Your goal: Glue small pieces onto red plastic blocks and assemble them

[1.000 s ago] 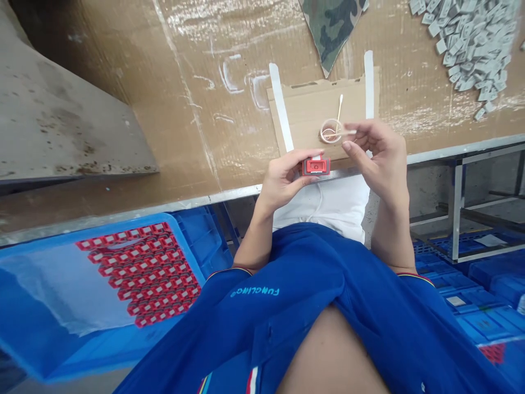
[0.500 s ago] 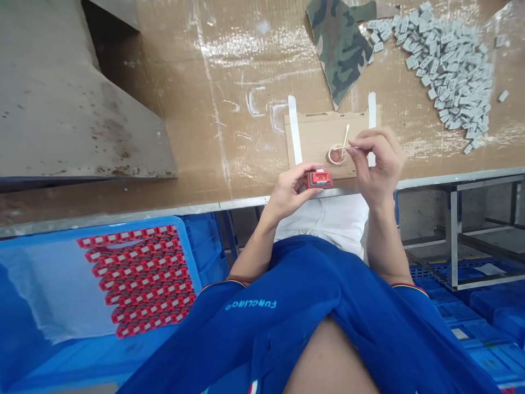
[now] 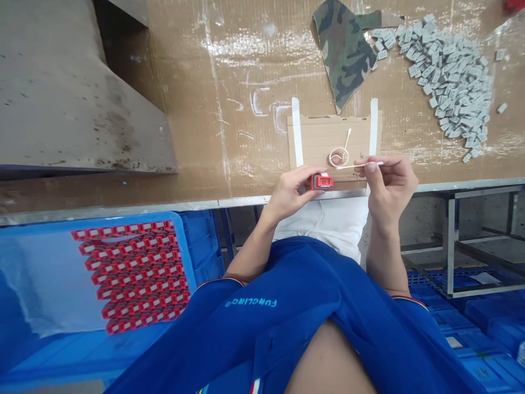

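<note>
My left hand (image 3: pixel 290 192) grips a small red and grey plastic part (image 3: pixel 322 181) by its sides at the table's front edge, its recessed face turned up. Pinched between the thumb and fingers of my right hand (image 3: pixel 389 183) is a cotton swab (image 3: pixel 361 165), its tip pointing left toward the red part. Just beyond the swab sits a small round cup (image 3: pixel 333 158) with a pale rim. A second swab (image 3: pixel 348 141) leans out of this cup. Under them lies a cardboard sheet (image 3: pixel 315 139), held by two strips of white tape.
A heap of small grey pieces (image 3: pixel 455 82) lies at the back right, beside a camouflage cloth (image 3: pixel 342 52). A grey metal housing (image 3: pixel 127 115) stands on the left. Below the table edge, a blue crate (image 3: pixel 180 241) holds rows of red parts (image 3: pixel 135 273).
My right hand has moved back from the cup, toward me and slightly right, with the swab now lying nearly level. My left hand keeps the red part almost in place.
</note>
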The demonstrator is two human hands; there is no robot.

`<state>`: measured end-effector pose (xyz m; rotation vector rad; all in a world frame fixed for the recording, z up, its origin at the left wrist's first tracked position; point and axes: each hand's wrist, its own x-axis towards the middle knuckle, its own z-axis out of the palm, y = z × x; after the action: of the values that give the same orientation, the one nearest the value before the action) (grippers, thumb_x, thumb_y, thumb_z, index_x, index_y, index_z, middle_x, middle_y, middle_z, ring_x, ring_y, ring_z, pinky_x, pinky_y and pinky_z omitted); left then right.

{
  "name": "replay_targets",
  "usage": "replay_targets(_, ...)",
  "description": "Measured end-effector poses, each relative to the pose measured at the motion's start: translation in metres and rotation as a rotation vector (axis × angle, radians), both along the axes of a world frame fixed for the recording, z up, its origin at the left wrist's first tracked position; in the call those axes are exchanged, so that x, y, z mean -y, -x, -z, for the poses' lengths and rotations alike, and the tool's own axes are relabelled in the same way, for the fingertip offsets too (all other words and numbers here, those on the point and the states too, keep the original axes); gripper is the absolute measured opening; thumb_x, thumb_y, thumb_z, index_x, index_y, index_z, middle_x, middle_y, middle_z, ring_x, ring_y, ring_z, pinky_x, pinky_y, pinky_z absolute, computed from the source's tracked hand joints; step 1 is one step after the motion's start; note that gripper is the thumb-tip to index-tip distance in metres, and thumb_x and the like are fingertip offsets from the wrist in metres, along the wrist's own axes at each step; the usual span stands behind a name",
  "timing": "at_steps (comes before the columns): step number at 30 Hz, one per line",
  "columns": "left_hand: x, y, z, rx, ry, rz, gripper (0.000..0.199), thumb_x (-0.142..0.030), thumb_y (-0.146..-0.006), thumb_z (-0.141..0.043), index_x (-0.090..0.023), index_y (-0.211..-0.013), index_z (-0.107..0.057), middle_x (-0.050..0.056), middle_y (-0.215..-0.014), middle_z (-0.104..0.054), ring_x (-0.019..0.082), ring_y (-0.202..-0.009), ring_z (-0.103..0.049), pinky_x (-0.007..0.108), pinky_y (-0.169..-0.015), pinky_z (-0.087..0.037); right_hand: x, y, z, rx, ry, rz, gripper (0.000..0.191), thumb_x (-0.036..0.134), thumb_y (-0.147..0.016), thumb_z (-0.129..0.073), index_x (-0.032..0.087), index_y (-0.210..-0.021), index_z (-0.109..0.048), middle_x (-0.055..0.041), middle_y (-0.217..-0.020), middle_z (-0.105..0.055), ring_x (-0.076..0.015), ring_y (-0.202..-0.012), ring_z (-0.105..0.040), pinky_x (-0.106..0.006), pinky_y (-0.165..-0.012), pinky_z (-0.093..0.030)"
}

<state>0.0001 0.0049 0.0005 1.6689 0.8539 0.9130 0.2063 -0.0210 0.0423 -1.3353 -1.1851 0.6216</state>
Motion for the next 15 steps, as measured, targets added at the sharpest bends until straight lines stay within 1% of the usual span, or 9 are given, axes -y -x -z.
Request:
replay_targets(3, 0.001, -0.001, -0.001, -0.008, -0.006, -0.007, 0.035, -0.029, -0.093, -0.075, -0.019, -0.126, -0.071, 0.011, -0.119, -0.078, 0.021, -0.108, -0.074, 0.034, -0.089, -0.059, 0.012, 0.006, -0.008, 0.064, 0.041, -0.084, 0.011, 0.034, -0.096, -0.075, 0.025, -0.102, -0.071, -0.0006, -0.093, -0.081, -0.0174, -0.083, -0.08, -0.031, -0.073, -0.065)
replay_targets(6, 0.001, -0.001, 0.0, -0.008, -0.019, -0.006, 0.035, -0.025, -0.092, -0.074, -0.019, -0.126, -0.071, 0.01, -0.117, -0.077, 0.021, -0.107, -0.073, 0.034, -0.09, -0.059, 0.018, 0.007, -0.008, 0.124, 0.078, -0.152, 0.011, 0.034, -0.097, -0.074, 0.025, -0.103, -0.072, -0.0013, -0.096, -0.082, -0.0189, -0.087, -0.08, -0.034, -0.078, -0.066)
replay_targets(10, 0.001, -0.001, 0.001, -0.003, -0.016, -0.003, 0.036, -0.025, -0.091, -0.076, -0.019, -0.126, -0.071, 0.011, -0.119, -0.077, 0.021, -0.107, -0.073, 0.033, -0.087, -0.06, 0.017, 0.008, -0.004, 0.196, 0.093, -0.166, 0.012, 0.036, -0.097, -0.073, 0.025, -0.103, -0.073, -0.0011, -0.094, -0.082, -0.0191, -0.085, -0.08, -0.033, -0.074, -0.066)
replay_targets(15, 0.0, -0.001, 0.0, 0.038, 0.017, 0.014, 0.036, -0.029, -0.092, -0.076, -0.019, -0.126, -0.071, 0.011, -0.117, -0.076, 0.02, -0.104, -0.073, 0.031, -0.082, -0.061, 0.015, 0.01, -0.006, 0.262, 0.041, -0.17, 0.009, 0.034, -0.097, -0.073, 0.026, -0.1, -0.072, -0.0007, -0.094, -0.082, -0.0187, -0.082, -0.08, -0.032, -0.072, -0.066)
